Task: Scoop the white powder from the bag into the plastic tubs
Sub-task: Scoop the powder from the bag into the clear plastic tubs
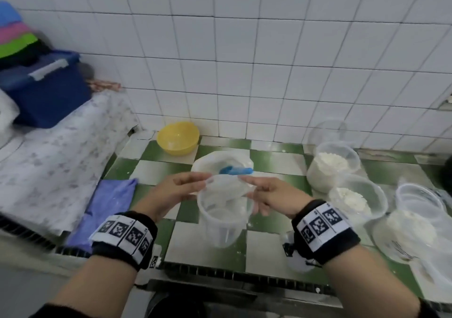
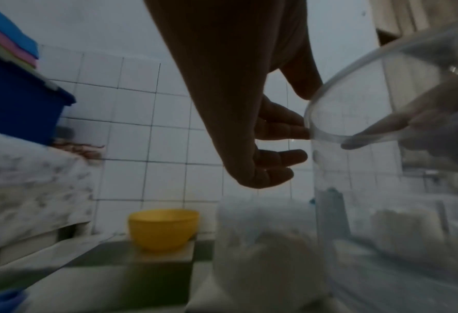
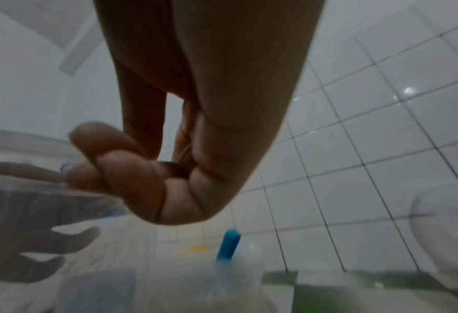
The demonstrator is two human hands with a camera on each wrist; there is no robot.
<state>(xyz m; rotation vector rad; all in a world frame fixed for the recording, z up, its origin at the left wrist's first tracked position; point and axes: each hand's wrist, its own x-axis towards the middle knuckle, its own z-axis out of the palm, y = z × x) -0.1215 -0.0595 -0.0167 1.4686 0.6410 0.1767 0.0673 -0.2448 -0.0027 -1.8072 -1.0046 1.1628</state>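
Observation:
Above the green-and-white checkered counter (image 1: 265,227), both hands hold up an empty clear plastic tub (image 1: 225,222). A second clear tub seems to sit tilted inside its top. My left hand (image 1: 203,180) pinches the rim from the left, thumb above and fingers (image 2: 289,129) against the wall. My right hand (image 1: 247,183) pinches the right side of the rim with curled fingers (image 3: 120,169). Just behind the tub stands the open bag of white powder (image 1: 220,163) with a blue scoop (image 1: 236,170) lying in it. The scoop's handle (image 3: 229,243) sticks up in the right wrist view.
Three tubs holding white powder (image 1: 330,166) (image 1: 349,200) (image 1: 411,229) stand to the right, with empty clear tubs (image 1: 327,131) (image 1: 420,200) among them. At the back wall sits a yellow bowl (image 1: 177,137). A blue cloth (image 1: 107,207) and a blue bin (image 1: 44,90) are on the left.

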